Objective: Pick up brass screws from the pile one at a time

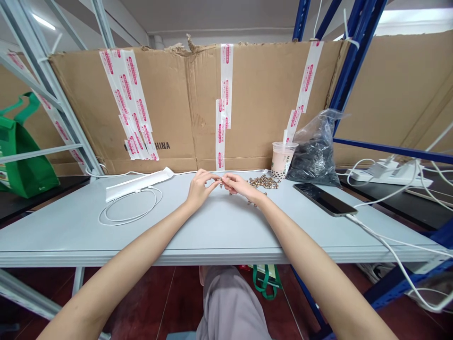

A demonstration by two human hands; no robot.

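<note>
My left hand (201, 188) and my right hand (241, 185) meet above the grey tabletop (219, 231), fingertips almost touching. Both are closed in a pinch around a small copper-coloured metal piece (221, 182), too small for me to tell its kind. To the right of my right hand lies a pile of small brass-coloured metal pieces (264, 182). A few similar loose pieces (252, 203) lie by my right wrist, partly hidden by it.
Behind the pile stands a drink cup (279, 160) with a straw, next to a clear bag of dark material (313, 158). A phone (324, 199) with a cable lies to the right. Leftward are a white strip (139, 183) and a coiled white cable (130, 219). Cardboard (170, 104) walls the back.
</note>
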